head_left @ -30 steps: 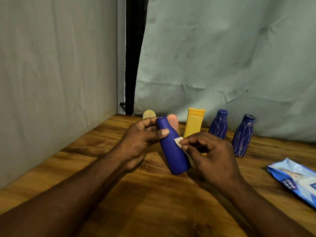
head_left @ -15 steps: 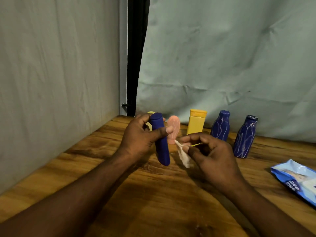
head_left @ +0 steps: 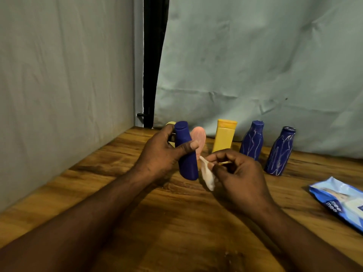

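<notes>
My left hand [head_left: 163,154] grips a plain dark blue bottle [head_left: 186,165], nearly upright, with its base just above the wooden table [head_left: 176,222]. My right hand [head_left: 235,173] pinches a small crumpled white wipe [head_left: 207,175] between thumb and fingers. The wipe hangs just right of the bottle's lower part and looks slightly apart from it.
Behind the hands stand a pink bottle [head_left: 199,138], a yellow bottle [head_left: 225,136] and two blue bottles streaked with white [head_left: 252,142] [head_left: 280,152]. A yellowish cap [head_left: 170,124] peeks out behind my left hand. A blue wipes pack [head_left: 341,201] lies at the right. Grey sheets wall the back and left.
My left hand has stood the blue bottle up from a tilt. The wipe has come off the bottle's side and now hangs unfolded from my right fingers.
</notes>
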